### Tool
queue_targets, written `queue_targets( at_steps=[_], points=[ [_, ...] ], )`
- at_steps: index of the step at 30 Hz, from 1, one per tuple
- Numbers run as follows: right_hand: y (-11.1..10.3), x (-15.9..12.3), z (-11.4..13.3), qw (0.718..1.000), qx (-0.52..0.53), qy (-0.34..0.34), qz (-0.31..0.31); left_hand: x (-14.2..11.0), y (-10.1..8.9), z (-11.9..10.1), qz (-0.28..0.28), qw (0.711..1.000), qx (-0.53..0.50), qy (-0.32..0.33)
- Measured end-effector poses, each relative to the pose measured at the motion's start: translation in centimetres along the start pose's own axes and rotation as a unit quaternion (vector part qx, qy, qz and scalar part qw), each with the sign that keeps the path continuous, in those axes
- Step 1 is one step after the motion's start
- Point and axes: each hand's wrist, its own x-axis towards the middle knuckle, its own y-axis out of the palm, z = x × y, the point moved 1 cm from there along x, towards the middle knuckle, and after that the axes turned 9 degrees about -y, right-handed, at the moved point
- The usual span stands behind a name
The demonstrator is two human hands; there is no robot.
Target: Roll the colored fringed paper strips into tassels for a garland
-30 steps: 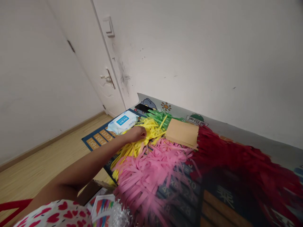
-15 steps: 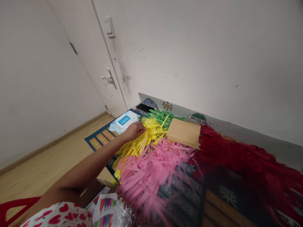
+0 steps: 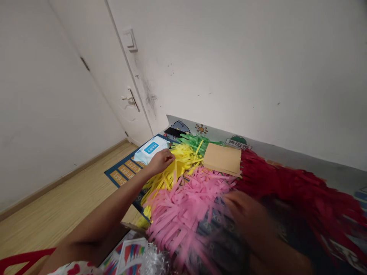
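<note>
My left hand [image 3: 162, 160] is over the left edge of a pile of yellow paper strips [image 3: 183, 154]. Its fingers are curled together in a pinch on the yellow strips, though the tips are partly hidden. My right hand [image 3: 243, 208] is smeared by motion, just right of a heap of pink paper strips [image 3: 186, 206]. Whether its fingers hold anything does not show. Behind the pink heap lies a tan paper piece [image 3: 222, 158], with green paper strips [image 3: 197, 141] beyond it and dark red strips [image 3: 275, 179] to its right.
A wet wipes pack [image 3: 151, 149] lies left of the yellow pile. A black flat object [image 3: 174, 132] rests near the wall. Printed charts [image 3: 119, 173] cover the tabletop. Silver tinsel [image 3: 155, 258] sits at the near edge, and a red curved frame [image 3: 25, 259] stands lower left.
My right hand has come into view from the lower right, beside the pink strips. My left hand stays over the yellow strips. The view has shifted slightly.
</note>
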Motion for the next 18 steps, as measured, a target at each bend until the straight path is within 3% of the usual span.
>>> queue_targets(
  at_steps=[1,5,8,11,18],
  points=[
    [2.6,1.9,0.2,0.999,0.038,-0.005,0.028,-0.1,-0.1,0.0,-0.004,1.0,-0.002,0.0],
    [12.3,8.8,0.8,0.995,0.094,0.014,0.038,-0.2,-0.4,-0.1,-0.017,1.0,-0.013,0.0],
    [16.7,11.4,0.4,0.993,0.107,0.04,0.026,-0.2,-0.3,-0.1,-0.021,1.0,-0.022,0.0],
    [18.3,12.1,-0.5,0.989,0.132,0.063,0.019,-0.4,-0.1,0.1,-0.032,0.999,-0.034,-0.009],
    [19.1,11.6,-1.7,0.955,0.258,0.148,0.014,-2.7,0.8,-0.1,-0.071,0.994,-0.065,-0.057]
  ],
)
